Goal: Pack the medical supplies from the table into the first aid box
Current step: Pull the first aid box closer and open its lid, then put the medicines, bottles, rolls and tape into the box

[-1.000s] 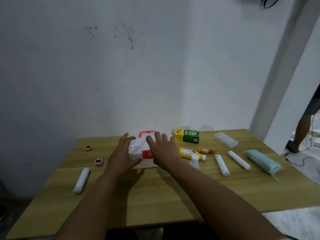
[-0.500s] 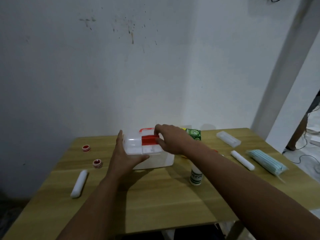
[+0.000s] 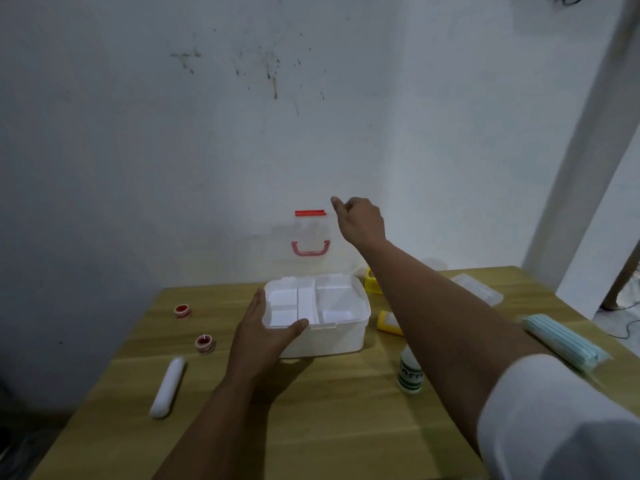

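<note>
While the left hand is spread wide against the front-left corner of the first aid box, thumb hooked over the rim and fingers flat along the side, the right hand is up at the top right corner of the lid, fingers loosely curled. Can't tell if it's actually pinching the lid edge or just touching it, too blurry there.

Box sits about dead centre of the wooden table, smooth white plastic, rounded corners, with a divided white tray inside. Lid is clear-ish plastic standing upright at the box's 12 o'clock, with a red latch on top and a pinkish-red handle below it.

Around the box: two small round red-and-white tape rolls at 9 o'clock, a smooth white cylinder at 8, a white bottle with green print standing at 4, a yellow bottle lying at 3, a yellow carton at 2, mostly hidden behind the forearm. Further right, a stack of pale blue masks in clear wrap and a clear plastic case.
</note>
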Tool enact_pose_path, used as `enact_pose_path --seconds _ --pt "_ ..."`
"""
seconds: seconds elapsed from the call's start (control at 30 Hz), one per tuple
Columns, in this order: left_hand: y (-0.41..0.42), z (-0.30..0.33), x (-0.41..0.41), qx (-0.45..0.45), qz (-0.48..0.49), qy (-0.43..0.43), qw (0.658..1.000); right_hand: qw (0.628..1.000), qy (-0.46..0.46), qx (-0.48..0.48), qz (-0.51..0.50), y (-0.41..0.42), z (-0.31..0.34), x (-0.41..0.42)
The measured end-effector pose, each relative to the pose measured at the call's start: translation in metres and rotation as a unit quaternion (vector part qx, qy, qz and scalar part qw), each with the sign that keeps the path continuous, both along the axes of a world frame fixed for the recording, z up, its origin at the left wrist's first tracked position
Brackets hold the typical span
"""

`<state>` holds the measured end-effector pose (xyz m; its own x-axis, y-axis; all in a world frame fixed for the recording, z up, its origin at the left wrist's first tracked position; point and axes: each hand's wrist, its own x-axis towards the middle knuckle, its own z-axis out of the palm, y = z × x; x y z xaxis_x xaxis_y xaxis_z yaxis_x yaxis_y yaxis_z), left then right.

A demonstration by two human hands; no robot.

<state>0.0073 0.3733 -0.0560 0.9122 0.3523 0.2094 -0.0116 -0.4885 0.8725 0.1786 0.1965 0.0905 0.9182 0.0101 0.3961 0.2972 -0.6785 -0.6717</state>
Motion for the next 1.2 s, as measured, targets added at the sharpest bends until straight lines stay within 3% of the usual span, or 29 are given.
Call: enact_pose_path --seconds 0.3,0.47,0.63,0.73,0.83,1.2 --pt "-0.004 -0.001 -0.020 0.052 0.032 -0.011 0.998 0.974 0.199 0.025 0.108 -0.007 -0.026 0.009" --pt "0.003 0.001 -0.018 0.104 0.038 0.013 0.994 0.973 0.179 -0.130 0.067 -0.053 -0.059 0.025" --pt "0.010 0.003 -0.017 0.054 -0.050 0.016 0.997 0.924 0.225 -0.309 0.014 -0.110 -0.092 0.036" --pt "0.008 0.005 -0.018 0.036 -0.066 0.019 0.997 0.901 0.252 -0.353 0.022 -0.127 -0.109 0.042" --pt "0.006 0.004 -0.018 0.035 -0.064 0.020 0.997 0.897 0.214 -0.387 0.008 -0.134 -0.115 0.042" --pt "0.005 0.007 -0.021 0.033 -0.052 0.030 0.998 0.938 0.163 -0.306 -0.027 -0.138 -0.118 0.016"
